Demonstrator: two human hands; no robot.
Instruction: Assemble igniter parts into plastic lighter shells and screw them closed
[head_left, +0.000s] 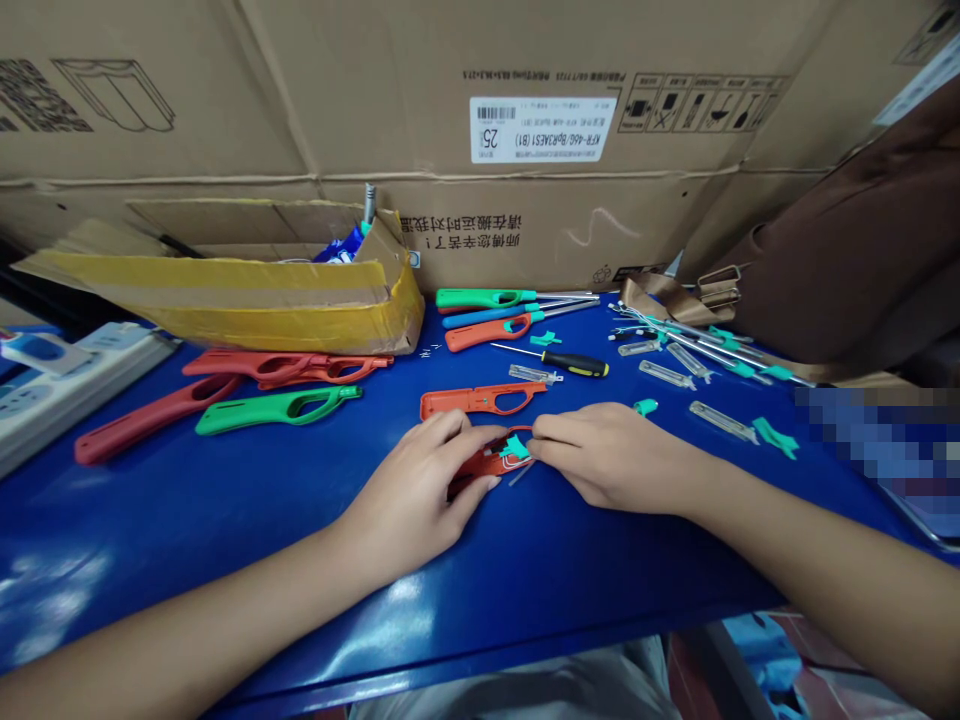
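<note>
My left hand (420, 490) is closed around an orange lighter shell half (486, 464) lying on the blue table (225, 500). My right hand (607, 455) pinches a small teal trigger piece (516, 447) at the shell's open end, beside a thin metal part. Another orange shell half (480, 400) lies just beyond my hands. A black-handled screwdriver (559, 360) rests behind it.
Red and green shell halves (277, 408) lie at the left. Assembled green, blue and orange lighters (495, 315) sit at the back. Metal tubes and teal pieces (720, 420) are scattered right. An open cardboard box (262, 290), a power strip (67, 370) and brown cloth (847, 260) surround the table.
</note>
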